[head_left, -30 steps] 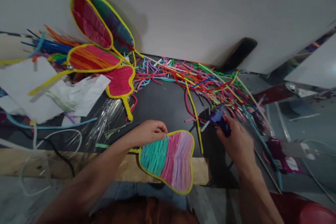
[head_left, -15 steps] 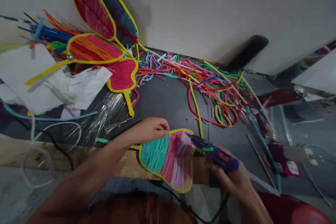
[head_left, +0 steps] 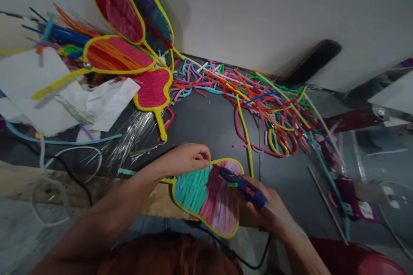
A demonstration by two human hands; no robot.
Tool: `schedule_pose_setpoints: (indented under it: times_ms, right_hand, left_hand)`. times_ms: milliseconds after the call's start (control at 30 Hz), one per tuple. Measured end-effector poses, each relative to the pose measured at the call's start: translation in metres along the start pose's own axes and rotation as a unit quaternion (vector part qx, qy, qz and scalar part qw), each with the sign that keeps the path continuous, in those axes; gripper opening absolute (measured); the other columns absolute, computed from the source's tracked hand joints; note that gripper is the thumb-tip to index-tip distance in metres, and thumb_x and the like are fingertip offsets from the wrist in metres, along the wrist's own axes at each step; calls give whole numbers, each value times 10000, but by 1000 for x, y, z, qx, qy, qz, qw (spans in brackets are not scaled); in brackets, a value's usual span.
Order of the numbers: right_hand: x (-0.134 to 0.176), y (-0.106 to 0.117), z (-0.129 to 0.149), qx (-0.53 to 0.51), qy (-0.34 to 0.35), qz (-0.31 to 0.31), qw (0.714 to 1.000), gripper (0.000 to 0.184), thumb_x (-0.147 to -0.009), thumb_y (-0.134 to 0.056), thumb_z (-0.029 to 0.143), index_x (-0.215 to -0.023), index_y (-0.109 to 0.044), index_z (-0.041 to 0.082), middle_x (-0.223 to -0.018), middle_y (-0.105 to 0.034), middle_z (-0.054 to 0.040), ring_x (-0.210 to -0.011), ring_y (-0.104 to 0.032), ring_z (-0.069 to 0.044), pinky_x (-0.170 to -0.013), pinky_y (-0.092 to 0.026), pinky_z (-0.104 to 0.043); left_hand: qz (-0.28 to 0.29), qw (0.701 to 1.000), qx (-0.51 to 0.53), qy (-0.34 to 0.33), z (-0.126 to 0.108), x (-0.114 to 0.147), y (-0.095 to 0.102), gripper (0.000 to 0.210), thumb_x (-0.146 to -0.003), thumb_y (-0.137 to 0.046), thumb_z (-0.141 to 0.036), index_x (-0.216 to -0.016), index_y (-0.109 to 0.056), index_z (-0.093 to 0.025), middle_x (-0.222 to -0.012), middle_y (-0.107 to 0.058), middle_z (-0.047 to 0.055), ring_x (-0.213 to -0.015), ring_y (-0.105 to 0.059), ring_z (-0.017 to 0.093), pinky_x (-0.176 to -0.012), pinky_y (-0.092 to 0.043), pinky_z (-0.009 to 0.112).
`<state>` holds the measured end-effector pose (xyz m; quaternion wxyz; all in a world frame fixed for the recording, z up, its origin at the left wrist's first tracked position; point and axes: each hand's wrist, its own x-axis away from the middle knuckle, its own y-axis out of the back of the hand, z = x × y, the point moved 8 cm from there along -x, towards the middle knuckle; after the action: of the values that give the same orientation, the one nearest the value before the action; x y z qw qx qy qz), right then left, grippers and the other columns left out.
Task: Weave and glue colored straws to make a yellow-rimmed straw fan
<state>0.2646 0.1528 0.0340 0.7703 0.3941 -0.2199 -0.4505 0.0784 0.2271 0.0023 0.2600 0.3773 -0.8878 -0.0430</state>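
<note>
A petal-shaped pipe-cleaner piece (head_left: 193, 193) lies at the table's front edge, with a yellow rim and turquoise, pink and lilac stripes. My left hand (head_left: 192, 157) has its fingers closed at the upper rim of this piece; what they pinch, the rim or something small, I cannot make out. In my right hand (head_left: 267, 200) is a blue hot glue gun (head_left: 243, 187), a clear glue stick trailing from its back. Its nozzle points left, over the pink stripes and close to my left fingertips.
Several finished yellow-rimmed petals (head_left: 121, 53) stand at the back left beside white paper (head_left: 30, 90). Loose pipe-cleaner scraps (head_left: 222, 81) spread along the back, with scissors (head_left: 280, 142) at their right end. A black cord (head_left: 238, 262) hangs below the table edge.
My right hand has brought the glue gun leftward, its nozzle now beside my left fingertips. My left hand stays at the petal's upper rim. The view has shifted slightly.
</note>
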Motion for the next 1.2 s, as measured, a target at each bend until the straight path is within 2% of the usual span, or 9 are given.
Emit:
schedule_pose_setpoints:
  times_ms: [467,633,833,967,1100,1200]
  right_hand:
    - [6,-6,-12,-7,-48,-5,999,417,-805,-537,268,-1216,-597,233,-1052,-737,-87,-844,-733,-236,-730,-603,-317]
    - [5,-7,-9,-12,-21,-6,1000,428,-811,-528,265,-1233,-580,212,-1109,-720,-108,-916,-721,-237,-774,-598,-323]
    - [1,2,-1,-2,-17,5,1000,425,-812,-497,228,-1227,-589,222,-1081,-730,-95,-877,-728,-219,-748,-602,-314]
    - [9,20,-6,38,-19,-35,998,412,-811,-500,293,-1208,-592,236,-1033,-739,-88,-825,-729,-237,-701,-596,-321]
    - [18,45,-39,152,-81,-113,979,438,-846,-523,343,-1273,-529,243,-1022,-724,-90,-817,-709,-259,-688,-572,-352]
    - [16,51,-62,258,-90,-99,957,476,-880,-499,346,-1329,-474,188,-1010,-692,-130,-895,-658,-297,-732,-544,-407]
  left_hand:
    - [6,1000,8,-1,0,0,-2,180,-761,-530,-267,-863,-633,-160,-710,-631,1,-609,-529,115,-542,-353,197]
    - [7,1000,3,-1,2,0,-2,173,-767,-521,-262,-861,-626,-162,-703,-626,-5,-596,-519,114,-533,-346,198]
    - [8,1000,6,-9,2,-1,-1,178,-778,-528,-280,-876,-625,-167,-721,-636,-6,-609,-529,114,-542,-347,194]
    - [11,1000,6,-1,-1,0,-1,171,-766,-529,-280,-855,-621,-166,-681,-604,-15,-585,-509,110,-538,-345,196]
    - [12,1000,10,-3,-2,0,-1,155,-754,-525,-277,-828,-613,-172,-684,-596,-19,-588,-505,111,-531,-343,196]
    - [13,1000,10,-1,-1,0,-1,154,-752,-526,-271,-836,-611,-173,-678,-590,-22,-587,-499,110,-525,-339,194]
